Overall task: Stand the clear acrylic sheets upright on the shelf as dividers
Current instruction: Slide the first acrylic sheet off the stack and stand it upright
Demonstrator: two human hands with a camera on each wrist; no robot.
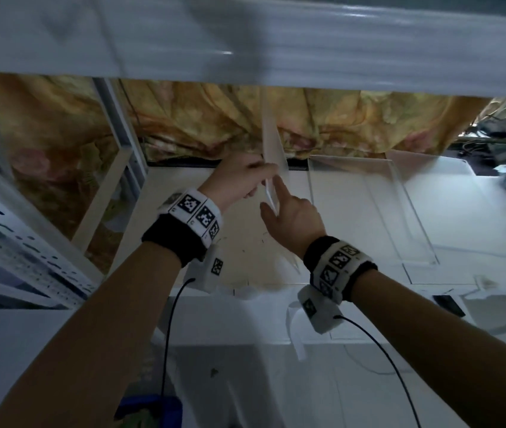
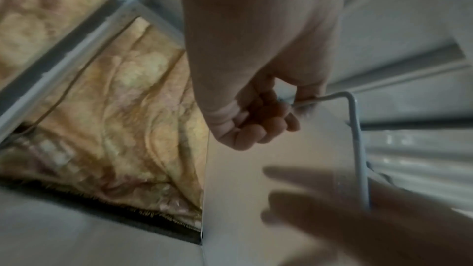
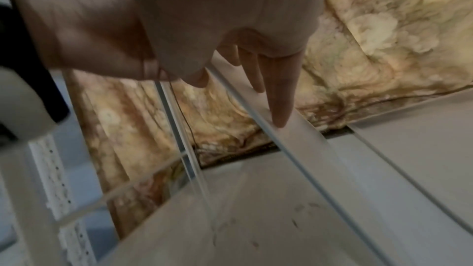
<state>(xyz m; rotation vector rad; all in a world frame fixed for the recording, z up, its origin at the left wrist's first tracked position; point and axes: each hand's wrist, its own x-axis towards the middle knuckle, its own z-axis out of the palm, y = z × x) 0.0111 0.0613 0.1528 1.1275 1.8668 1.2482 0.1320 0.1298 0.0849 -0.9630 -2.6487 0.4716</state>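
Observation:
A clear acrylic sheet (image 1: 271,149) stands on edge on the white shelf board (image 1: 239,251), running front to back. My left hand (image 1: 258,180) pinches its top edge near the corner, fingers curled, as the left wrist view shows (image 2: 281,112). My right hand (image 1: 273,199) lies against the sheet (image 3: 294,149) with straight fingers (image 3: 280,108) flat on its right face and the thumb on the left side of the edge. In the left wrist view the sheet (image 2: 281,159) is upright, and the right hand shows blurred through it.
Two more clear sheets (image 1: 369,196) (image 1: 461,211) stand upright on the board to the right. The upper shelf (image 1: 276,41) hangs low overhead. A yellow floral curtain (image 1: 199,118) is behind. White frame posts (image 1: 122,143) and a perforated upright (image 1: 29,242) are at the left.

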